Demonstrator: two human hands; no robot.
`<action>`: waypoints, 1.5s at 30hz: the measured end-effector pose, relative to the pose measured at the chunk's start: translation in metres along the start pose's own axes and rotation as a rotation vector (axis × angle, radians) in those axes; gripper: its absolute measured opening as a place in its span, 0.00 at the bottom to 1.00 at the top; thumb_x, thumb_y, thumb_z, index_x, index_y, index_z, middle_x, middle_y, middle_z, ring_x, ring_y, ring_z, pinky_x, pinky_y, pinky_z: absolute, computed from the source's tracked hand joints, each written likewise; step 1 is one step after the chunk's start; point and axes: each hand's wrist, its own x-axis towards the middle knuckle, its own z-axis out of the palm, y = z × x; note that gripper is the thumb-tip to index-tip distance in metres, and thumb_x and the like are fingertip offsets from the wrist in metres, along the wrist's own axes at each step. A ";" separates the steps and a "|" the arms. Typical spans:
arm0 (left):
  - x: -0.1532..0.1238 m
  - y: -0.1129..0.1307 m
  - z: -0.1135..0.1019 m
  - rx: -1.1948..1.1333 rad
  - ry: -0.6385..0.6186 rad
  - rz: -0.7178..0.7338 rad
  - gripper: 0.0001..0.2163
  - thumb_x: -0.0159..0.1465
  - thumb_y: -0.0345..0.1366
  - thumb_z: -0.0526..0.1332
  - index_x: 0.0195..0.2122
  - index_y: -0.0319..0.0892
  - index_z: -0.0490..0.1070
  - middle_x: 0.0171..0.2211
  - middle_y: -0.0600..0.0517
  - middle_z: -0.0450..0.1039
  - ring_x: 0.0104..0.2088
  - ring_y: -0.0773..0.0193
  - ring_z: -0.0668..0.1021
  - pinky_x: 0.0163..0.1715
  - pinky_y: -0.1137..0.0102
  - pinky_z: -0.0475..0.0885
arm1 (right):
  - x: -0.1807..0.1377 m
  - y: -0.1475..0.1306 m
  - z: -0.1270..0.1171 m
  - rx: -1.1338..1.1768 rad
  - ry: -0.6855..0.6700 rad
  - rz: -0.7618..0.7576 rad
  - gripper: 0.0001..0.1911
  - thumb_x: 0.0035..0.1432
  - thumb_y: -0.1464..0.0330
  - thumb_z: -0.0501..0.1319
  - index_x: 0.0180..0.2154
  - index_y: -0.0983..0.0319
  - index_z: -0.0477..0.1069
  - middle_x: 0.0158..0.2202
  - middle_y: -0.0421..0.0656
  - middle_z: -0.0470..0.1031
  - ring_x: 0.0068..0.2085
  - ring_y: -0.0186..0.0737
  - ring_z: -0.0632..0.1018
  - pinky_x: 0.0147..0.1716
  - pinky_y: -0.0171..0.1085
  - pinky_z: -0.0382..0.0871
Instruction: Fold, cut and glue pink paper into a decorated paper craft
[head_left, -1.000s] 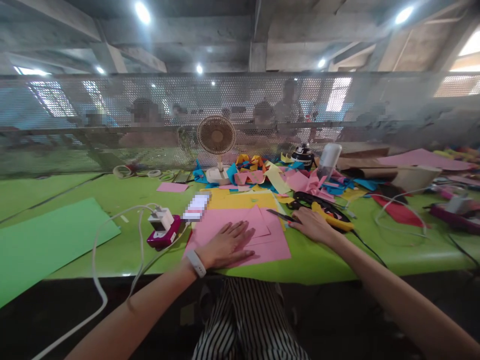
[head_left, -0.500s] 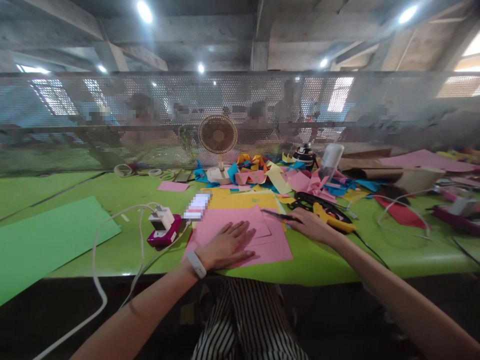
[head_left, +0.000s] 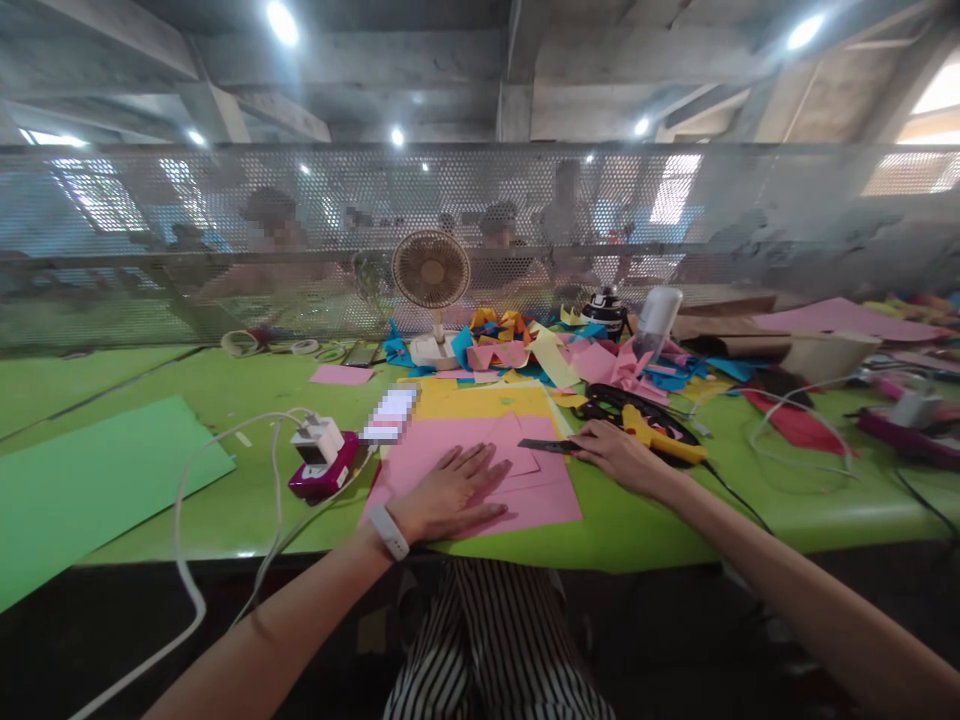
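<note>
My left hand (head_left: 459, 492) lies flat with its fingers spread on a sheet of pink paper (head_left: 551, 500). A smaller pink piece (head_left: 519, 460) with a pointed top rests on that sheet, partly under my fingers. To the right, my right hand (head_left: 619, 455) is closed around what look like scissors (head_left: 546, 446). Their dark, closed blades point left over the pink paper's right part, and the handles are hidden by my fingers. Yellow paper (head_left: 480, 400) shows beyond the pink sheet.
Left of the paper are a phone (head_left: 391, 415), a purple power strip (head_left: 319, 480) with a white plug and cables, and green paper (head_left: 105, 485). A yellow glue gun (head_left: 664, 440) lies beside my right hand. Behind stand a fan (head_left: 431, 270), paper scraps (head_left: 555, 355) and a mesh divider (head_left: 337, 220).
The scissors in my right hand have turned, so their blades show broader and their tip sits lower over the pink paper. My left hand stays flat; the whole view has shifted slightly.
</note>
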 end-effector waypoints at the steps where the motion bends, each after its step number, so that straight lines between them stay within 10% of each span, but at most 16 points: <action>1: 0.000 0.000 0.000 0.000 0.001 -0.001 0.29 0.64 0.57 0.40 0.64 0.53 0.40 0.65 0.53 0.36 0.64 0.58 0.44 0.60 0.57 0.40 | 0.000 0.000 0.000 -0.007 0.000 -0.003 0.13 0.62 0.66 0.53 0.46 0.61 0.70 0.38 0.48 0.69 0.41 0.43 0.70 0.42 0.41 0.66; 45: 0.000 0.004 -0.005 -0.016 0.008 -0.016 0.30 0.64 0.57 0.40 0.64 0.52 0.39 0.65 0.53 0.36 0.64 0.57 0.41 0.60 0.57 0.38 | -0.039 -0.021 -0.024 0.152 -0.022 0.136 0.14 0.63 0.65 0.51 0.47 0.59 0.70 0.40 0.48 0.69 0.41 0.43 0.72 0.43 0.42 0.67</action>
